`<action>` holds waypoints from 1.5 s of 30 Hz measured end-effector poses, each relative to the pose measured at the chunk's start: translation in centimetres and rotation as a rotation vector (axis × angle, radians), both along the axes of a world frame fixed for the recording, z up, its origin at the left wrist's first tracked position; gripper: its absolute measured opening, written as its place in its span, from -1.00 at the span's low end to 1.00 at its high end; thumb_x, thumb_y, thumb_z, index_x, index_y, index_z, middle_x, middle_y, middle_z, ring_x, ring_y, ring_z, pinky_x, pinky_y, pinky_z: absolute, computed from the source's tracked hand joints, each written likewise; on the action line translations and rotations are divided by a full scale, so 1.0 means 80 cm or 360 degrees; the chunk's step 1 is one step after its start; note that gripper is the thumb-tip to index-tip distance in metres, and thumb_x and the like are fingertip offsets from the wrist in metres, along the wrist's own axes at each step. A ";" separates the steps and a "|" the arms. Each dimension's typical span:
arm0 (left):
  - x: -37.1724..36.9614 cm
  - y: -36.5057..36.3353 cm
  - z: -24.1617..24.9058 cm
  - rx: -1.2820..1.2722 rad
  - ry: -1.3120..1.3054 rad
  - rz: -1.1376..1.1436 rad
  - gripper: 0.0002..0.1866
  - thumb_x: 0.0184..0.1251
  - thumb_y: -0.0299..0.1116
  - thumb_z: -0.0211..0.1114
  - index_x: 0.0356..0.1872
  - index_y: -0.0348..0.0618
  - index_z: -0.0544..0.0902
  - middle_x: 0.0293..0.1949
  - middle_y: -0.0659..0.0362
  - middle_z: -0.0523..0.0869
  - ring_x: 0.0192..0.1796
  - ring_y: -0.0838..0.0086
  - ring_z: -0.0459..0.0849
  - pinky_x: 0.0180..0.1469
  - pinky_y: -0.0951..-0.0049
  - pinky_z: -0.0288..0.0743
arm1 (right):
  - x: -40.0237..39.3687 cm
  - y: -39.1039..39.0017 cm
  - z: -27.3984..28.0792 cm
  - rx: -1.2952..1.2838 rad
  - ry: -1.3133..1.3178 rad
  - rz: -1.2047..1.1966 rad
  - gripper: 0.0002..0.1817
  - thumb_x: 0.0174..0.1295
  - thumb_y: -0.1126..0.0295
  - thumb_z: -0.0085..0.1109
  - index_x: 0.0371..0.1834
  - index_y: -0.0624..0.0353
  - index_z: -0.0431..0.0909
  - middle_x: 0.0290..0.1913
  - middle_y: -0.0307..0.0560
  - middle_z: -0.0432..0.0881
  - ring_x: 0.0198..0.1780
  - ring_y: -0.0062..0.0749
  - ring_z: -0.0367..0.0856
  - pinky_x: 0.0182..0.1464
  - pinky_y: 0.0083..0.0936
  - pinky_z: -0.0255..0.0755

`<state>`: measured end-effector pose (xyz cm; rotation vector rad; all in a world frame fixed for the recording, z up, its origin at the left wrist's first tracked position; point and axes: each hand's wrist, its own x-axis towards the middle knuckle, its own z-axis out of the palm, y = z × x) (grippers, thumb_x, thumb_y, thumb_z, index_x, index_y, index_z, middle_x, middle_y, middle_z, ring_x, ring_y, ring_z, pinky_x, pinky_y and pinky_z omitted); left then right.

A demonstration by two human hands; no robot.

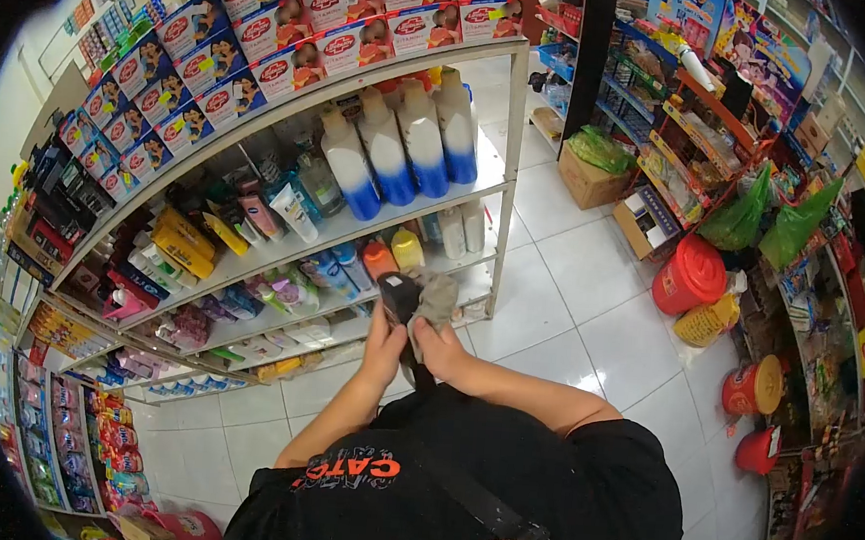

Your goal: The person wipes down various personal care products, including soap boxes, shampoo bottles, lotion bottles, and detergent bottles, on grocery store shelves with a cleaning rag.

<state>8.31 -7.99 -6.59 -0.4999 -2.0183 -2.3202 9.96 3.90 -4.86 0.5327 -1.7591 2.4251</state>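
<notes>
My left hand (381,350) is closed around a black rounded item (401,296) with a small white label near its top; its exact kind I cannot tell. Beside it, my right hand (440,353) grips a crumpled grey cloth (438,296), which lies against the black item. Both hands are close together in front of my chest, beside the lower shelves of a rack. White-and-blue pump bottles (431,148) stand in a row on the shelf above. An orange bottle (379,257) and a yellow bottle (408,249) show just behind my hands.
The white shelf rack (507,180) spans the left, with red-and-white soap boxes (360,49) stacked on top. Across the tiled floor (572,290), a red bucket (691,276), a yellow jug (707,322) and green plastic bags (742,213) line the right. A cardboard box (589,184) sits further back.
</notes>
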 end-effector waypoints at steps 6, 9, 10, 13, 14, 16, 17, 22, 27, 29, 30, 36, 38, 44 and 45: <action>0.005 0.008 0.028 -0.0008 0.0082 -0.0059 0.11 -0.09 0.22 0.26 0.31 -0.30 -0.12 0.27 0.00 0.10 0.31 0.28 0.09 0.30 0.37 -0.08 | -0.006 0.006 0.016 -0.0154 -0.0365 0.0205 -0.47 0.34 0.05 -0.35 0.11 0.31 0.26 0.03 -0.03 0.40 0.08 -0.40 0.31 0.12 -0.51 0.16; 0.001 0.011 0.041 -0.0151 0.0503 0.0265 0.13 -0.12 0.30 0.23 0.31 -0.26 -0.10 0.32 -0.04 -0.01 0.34 0.23 0.02 0.31 0.30 -0.12 | -0.008 0.006 0.015 0.0156 -0.0329 0.0286 -0.46 0.35 0.06 -0.40 0.12 0.32 0.26 0.08 0.03 0.39 0.13 -0.35 0.30 0.16 -0.50 0.13; -0.002 0.011 0.044 -0.0198 0.0686 0.0394 0.12 -0.12 0.31 0.21 0.31 -0.25 -0.08 0.33 -0.06 -0.04 0.35 0.21 -0.01 0.31 0.28 -0.13 | -0.005 0.006 0.017 0.0237 -0.0321 0.0309 -0.47 0.35 0.07 -0.40 0.12 0.33 0.26 0.07 0.03 0.39 0.12 -0.34 0.30 0.16 -0.49 0.13; -0.008 0.005 0.058 0.0002 0.0653 0.0408 0.08 -0.10 0.30 0.20 0.30 -0.27 -0.02 0.33 -0.07 -0.05 0.36 0.21 -0.03 0.31 0.27 -0.14 | 0.007 0.004 0.022 0.0354 -0.0306 0.0404 -0.49 0.35 0.11 -0.38 0.12 0.33 0.25 0.06 0.02 0.39 0.11 -0.32 0.30 0.16 -0.48 0.13; -0.008 0.005 0.066 0.0073 0.0632 0.0422 0.07 -0.09 0.29 0.21 0.29 -0.29 -0.01 0.33 -0.05 -0.03 0.35 0.23 -0.01 0.31 0.29 -0.12 | 0.009 0.003 0.021 0.0308 -0.0305 0.0449 -0.50 0.35 0.12 -0.37 0.12 0.33 0.24 0.06 0.00 0.39 0.11 -0.32 0.30 0.16 -0.48 0.13; -0.005 0.005 0.075 0.0225 0.0514 0.0306 0.02 -0.02 0.20 0.21 0.29 -0.31 -0.05 0.28 0.00 0.07 0.32 0.28 0.08 0.30 0.34 -0.07 | 0.012 0.005 0.023 0.0291 -0.0343 0.0548 -0.51 0.34 0.13 -0.34 0.12 0.32 0.24 0.06 -0.04 0.39 0.10 -0.33 0.30 0.16 -0.48 0.14; -0.002 0.007 0.073 0.0230 0.0496 0.0315 0.01 0.00 0.18 0.21 0.30 -0.31 -0.06 0.27 0.01 0.10 0.31 0.29 0.10 0.29 0.34 -0.06 | 0.012 0.006 0.022 0.0276 -0.0364 0.0581 -0.52 0.34 0.13 -0.32 0.12 0.32 0.24 0.05 -0.06 0.39 0.10 -0.34 0.31 0.16 -0.48 0.14; 0.022 0.014 0.067 -0.0490 0.0810 -0.0015 0.10 -0.25 0.14 0.37 0.25 -0.36 0.05 0.18 -0.13 0.25 0.29 0.07 0.16 0.31 0.12 -0.14 | 0.001 -0.003 -0.043 -0.0454 -0.0594 0.0679 -0.53 0.29 0.15 -0.16 0.15 0.23 0.26 0.06 -0.11 0.40 0.06 -0.43 0.36 0.15 -0.49 0.18; 0.017 0.017 0.082 -0.0882 0.1069 0.0081 0.03 -0.31 0.14 0.40 0.16 -0.38 0.21 0.09 -0.19 0.35 0.22 -0.05 0.25 0.30 0.05 -0.14 | 0.000 -0.004 -0.031 -0.0732 -0.0890 0.0729 -0.52 0.25 0.13 -0.09 0.16 0.16 0.27 0.05 -0.13 0.41 0.02 -0.48 0.40 0.13 -0.51 0.22; 0.009 0.005 0.058 -0.0548 0.0724 0.0188 0.05 -0.32 0.13 0.42 0.16 -0.38 0.19 0.08 -0.13 0.37 0.18 0.04 0.32 0.28 0.09 -0.05 | -0.003 0.004 0.016 -0.0322 -0.1043 0.0696 -0.51 0.24 0.07 -0.09 0.14 0.14 0.30 0.03 -0.15 0.44 -0.02 -0.48 0.42 0.10 -0.55 0.23; 0.020 0.014 0.070 -0.0090 0.0412 0.0162 0.10 -0.34 0.14 0.44 0.19 -0.38 0.12 0.10 -0.08 0.35 0.18 0.12 0.31 0.26 0.14 0.02 | -0.010 -0.003 -0.006 -0.0341 -0.0998 0.0764 -0.50 0.24 0.04 -0.11 0.12 0.15 0.32 0.00 -0.16 0.46 -0.04 -0.52 0.43 0.08 -0.58 0.24; 0.003 -0.011 0.064 -0.0222 0.1384 0.0277 0.14 -0.43 0.20 0.45 0.20 -0.25 0.11 -0.08 0.05 0.42 0.09 0.16 0.34 0.15 0.05 0.16 | -0.004 -0.001 -0.013 -0.0501 -0.1200 0.1105 -0.50 0.30 0.03 -0.21 0.13 0.18 0.31 0.03 -0.16 0.46 -0.02 -0.54 0.43 0.02 -0.56 0.30; 0.007 -0.013 0.074 -0.0500 0.1569 0.0276 0.16 -0.46 0.22 0.45 0.21 -0.20 0.10 -0.14 0.08 0.43 0.07 0.16 0.35 0.13 0.02 0.17 | 0.005 0.002 0.001 -0.0645 -0.1183 0.1135 -0.48 0.29 0.00 -0.20 0.11 0.18 0.34 0.02 -0.15 0.47 -0.01 -0.53 0.43 0.01 -0.56 0.32; 0.012 -0.020 0.044 -0.0121 0.1001 0.0183 0.22 -0.39 -0.05 0.57 0.30 -0.05 -0.11 -0.06 0.05 0.35 -0.11 0.34 0.45 -0.18 0.37 0.42 | -0.011 0.007 -0.027 -0.0021 -0.0986 0.0697 -0.58 0.27 0.14 -0.09 -0.02 0.26 0.45 -0.10 -0.13 0.53 -0.13 -0.54 0.45 -0.06 -0.58 0.33; 0.009 -0.027 0.039 -0.0127 0.0878 0.0287 0.21 -0.37 -0.04 0.55 0.30 -0.08 -0.11 -0.04 0.05 0.34 -0.09 0.35 0.44 -0.14 0.37 0.41 | -0.008 0.009 -0.014 0.0050 -0.0994 0.0660 -0.60 0.26 0.16 -0.08 -0.02 0.26 0.44 -0.12 -0.14 0.54 -0.15 -0.54 0.46 -0.07 -0.59 0.33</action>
